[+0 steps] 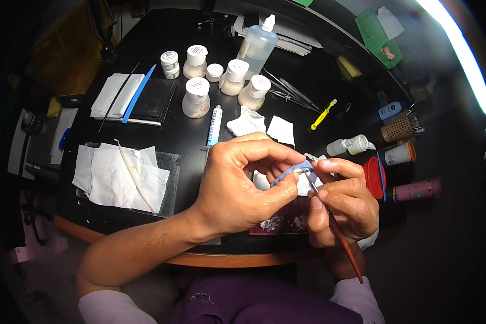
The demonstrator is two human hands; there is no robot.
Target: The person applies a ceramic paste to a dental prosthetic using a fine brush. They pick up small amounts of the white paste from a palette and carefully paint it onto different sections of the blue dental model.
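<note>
Between the thumb and fingers of my left hand (pixel 237 178) is a blue-grey dental model (pixel 284 174), curved like a row of teeth. A small cream-coloured tooth (pixel 297 171) shows on it beside my thumb tip. My right hand (pixel 345 200) grips a thin brush (pixel 337 232) with a reddish-brown handle. The brush slants up toward the model, and its tip is at or very near the tooth; contact is too small to tell. My right index finger reaches close to the model's right end. Both hands meet above the table's front part, and part of the model is hidden behind my left fingers.
Several powder jars (pixel 196 98) and a large clear bottle (pixel 257 46) stand behind my hands. A paste tube (pixel 215 125) lies nearer. Tissues on a slab (pixel 170 181) hold a slim curved tool (pixel 132 173) at left. At right are a yellow toothbrush (pixel 324 114) and a red lid (pixel 372 177).
</note>
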